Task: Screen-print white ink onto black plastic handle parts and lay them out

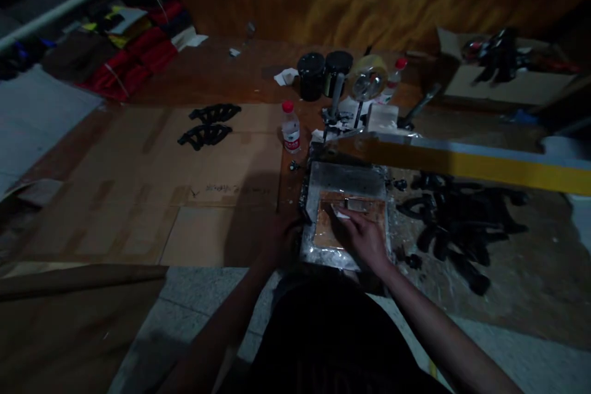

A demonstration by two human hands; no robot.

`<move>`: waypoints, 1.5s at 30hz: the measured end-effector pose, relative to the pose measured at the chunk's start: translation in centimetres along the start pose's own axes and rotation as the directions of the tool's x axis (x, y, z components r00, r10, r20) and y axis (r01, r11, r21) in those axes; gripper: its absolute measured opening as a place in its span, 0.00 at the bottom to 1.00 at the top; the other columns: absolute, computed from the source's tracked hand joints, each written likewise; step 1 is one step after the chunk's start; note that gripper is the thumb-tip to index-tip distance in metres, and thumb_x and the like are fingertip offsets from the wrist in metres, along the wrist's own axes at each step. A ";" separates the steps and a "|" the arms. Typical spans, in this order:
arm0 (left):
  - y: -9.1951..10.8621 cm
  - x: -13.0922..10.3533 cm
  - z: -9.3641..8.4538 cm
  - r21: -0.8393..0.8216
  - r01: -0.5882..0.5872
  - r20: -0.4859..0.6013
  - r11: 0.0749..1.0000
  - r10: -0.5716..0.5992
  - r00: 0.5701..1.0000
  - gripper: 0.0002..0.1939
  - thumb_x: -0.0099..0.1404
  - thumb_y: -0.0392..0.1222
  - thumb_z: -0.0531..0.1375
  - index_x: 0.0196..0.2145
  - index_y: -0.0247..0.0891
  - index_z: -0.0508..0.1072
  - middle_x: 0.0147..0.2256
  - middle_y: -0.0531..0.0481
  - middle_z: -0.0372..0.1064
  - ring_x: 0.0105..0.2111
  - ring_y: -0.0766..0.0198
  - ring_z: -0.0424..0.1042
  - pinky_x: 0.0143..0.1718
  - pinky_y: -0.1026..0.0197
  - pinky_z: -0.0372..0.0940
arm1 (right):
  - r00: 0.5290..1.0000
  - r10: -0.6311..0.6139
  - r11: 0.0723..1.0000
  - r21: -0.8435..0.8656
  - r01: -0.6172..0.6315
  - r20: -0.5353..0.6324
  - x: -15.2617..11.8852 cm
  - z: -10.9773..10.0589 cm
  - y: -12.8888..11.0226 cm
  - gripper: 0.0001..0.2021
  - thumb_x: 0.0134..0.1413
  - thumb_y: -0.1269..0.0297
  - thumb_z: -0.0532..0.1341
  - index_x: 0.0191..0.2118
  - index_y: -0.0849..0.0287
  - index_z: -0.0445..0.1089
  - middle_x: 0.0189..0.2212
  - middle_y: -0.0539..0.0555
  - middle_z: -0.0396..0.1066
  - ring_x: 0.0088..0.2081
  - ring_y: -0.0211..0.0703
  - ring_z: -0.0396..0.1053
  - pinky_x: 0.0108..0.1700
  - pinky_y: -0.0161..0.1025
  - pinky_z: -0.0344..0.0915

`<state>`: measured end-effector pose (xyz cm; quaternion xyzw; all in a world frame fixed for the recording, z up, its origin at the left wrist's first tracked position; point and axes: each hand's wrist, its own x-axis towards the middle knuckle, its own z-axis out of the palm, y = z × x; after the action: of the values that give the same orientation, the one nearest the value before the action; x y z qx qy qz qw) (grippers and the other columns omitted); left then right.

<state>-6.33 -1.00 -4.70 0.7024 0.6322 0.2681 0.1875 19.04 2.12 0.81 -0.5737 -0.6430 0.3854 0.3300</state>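
My right hand (367, 240) is over a brown square panel (329, 235) on a grey metal plate (346, 177). Its fingers pinch a small white piece (340, 213), perhaps folded paper or cloth, against the panel's surface. A small rectangular block or recess (357, 205) shows close to the fingertips. At the plate's left edge my left hand (282, 229) lies in deep shadow, beside a dark strip (302, 214). Its fingers are too dark to make out.
Black glove-like pieces lie on cardboard (138, 197) at left and in a pile (462, 215) at right. A red-capped bottle (290, 129), black jars (311, 74), a tape roll (368, 78) and a yellow-edged bar (462, 163) stand beyond the plate. An open carton (508, 89) sits back right.
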 end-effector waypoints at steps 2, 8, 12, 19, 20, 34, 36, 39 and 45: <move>2.9 -0.6 1.6 0.011 -0.128 0.067 0.992 0.127 0.990 0.12 0.66 0.40 0.60 0.47 0.40 0.77 0.42 0.44 0.76 0.43 0.57 0.73 0.47 0.53 0.68 | 0.988 -0.126 0.980 -0.145 0.139 0.094 0.7 1.2 -0.4 0.18 0.63 0.67 0.53 0.52 0.53 0.75 0.52 0.54 0.74 0.54 0.48 0.71 0.58 0.49 0.66; 4.6 -0.7 2.1 0.110 -0.204 0.164 0.973 0.184 0.969 0.08 0.64 0.37 0.62 0.41 0.36 0.79 0.39 0.43 0.76 0.40 0.55 0.73 0.45 0.52 0.69 | 0.899 -0.249 0.827 -0.404 0.391 0.359 0.1 4.3 0.3 0.26 0.56 0.81 0.54 0.59 0.57 0.69 0.60 0.57 0.66 0.62 0.46 0.62 0.64 0.48 0.61; 4.1 -0.7 2.2 0.117 -0.208 0.173 0.971 0.186 0.967 0.07 0.64 0.38 0.61 0.39 0.35 0.78 0.39 0.42 0.76 0.40 0.54 0.72 0.45 0.51 0.68 | 0.886 -0.253 0.790 -0.445 0.422 0.390 -2.8 3.8 1.8 0.28 0.55 0.82 0.53 0.61 0.60 0.66 0.61 0.60 0.63 0.63 0.47 0.61 0.64 0.50 0.60; 3.9 -0.7 2.6 0.093 -0.228 0.144 0.969 0.214 0.966 0.09 0.65 0.37 0.60 0.42 0.37 0.78 0.38 0.43 0.76 0.39 0.56 0.72 0.45 0.52 0.68 | 0.890 -0.199 0.761 -0.507 0.405 0.411 -2.4 3.0 0.5 0.27 0.57 0.82 0.53 0.60 0.60 0.67 0.59 0.61 0.65 0.61 0.49 0.64 0.62 0.49 0.63; 3.9 -0.6 2.5 0.095 -0.234 0.157 0.968 0.217 0.963 0.09 0.65 0.37 0.60 0.41 0.37 0.78 0.38 0.43 0.76 0.39 0.56 0.72 0.45 0.52 0.68 | 0.895 -0.197 0.761 -0.513 0.397 0.400 -1.8 3.3 0.3 0.27 0.57 0.81 0.54 0.60 0.59 0.67 0.60 0.60 0.65 0.61 0.48 0.63 0.63 0.49 0.62; 3.7 -1.0 2.8 0.069 -0.162 0.157 0.984 0.150 0.976 0.12 0.63 0.36 0.62 0.44 0.40 0.78 0.39 0.44 0.76 0.41 0.57 0.73 0.46 0.52 0.69 | 0.895 -0.152 0.954 -0.175 0.244 0.419 -5.7 -1.8 0.2 0.20 0.58 0.74 0.53 0.51 0.56 0.75 0.52 0.56 0.74 0.57 0.47 0.69 0.61 0.47 0.64; 3.7 -0.8 2.5 0.037 -0.115 0.170 0.993 0.107 0.980 0.12 0.63 0.38 0.62 0.44 0.40 0.79 0.39 0.45 0.77 0.41 0.57 0.74 0.46 0.52 0.69 | 0.953 0.024 0.999 0.017 -0.030 0.301 -5.8 -3.7 0.5 0.16 0.62 0.65 0.53 0.48 0.57 0.76 0.45 0.55 0.78 0.49 0.49 0.74 0.54 0.49 0.70; 4.9 0.1 2.1 -0.049 -0.024 0.212 0.998 0.034 0.977 0.12 0.64 0.43 0.63 0.44 0.41 0.79 0.41 0.46 0.78 0.42 0.56 0.76 0.46 0.52 0.71 | 0.918 0.376 0.829 0.396 -0.395 0.126 -6.0 -7.0 2.0 0.18 0.58 0.52 0.58 0.46 0.59 0.75 0.35 0.55 0.78 0.36 0.49 0.76 0.39 0.47 0.76; 13.0 4.2 4.9 -0.260 -0.041 0.341 0.965 0.132 0.931 0.15 0.65 0.43 0.61 0.49 0.43 0.78 0.49 0.47 0.77 0.48 0.54 0.76 0.53 0.50 0.69 | 0.741 0.669 0.470 0.805 -0.363 -0.056 -7.2 -13.4 6.9 0.14 0.50 0.58 0.66 0.42 0.57 0.72 0.39 0.56 0.78 0.37 0.47 0.77 0.33 0.42 0.76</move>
<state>7.12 1.84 -0.17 0.7375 0.5173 0.2218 0.3731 34.84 -3.11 1.40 -0.6139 -0.1411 0.5830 0.5132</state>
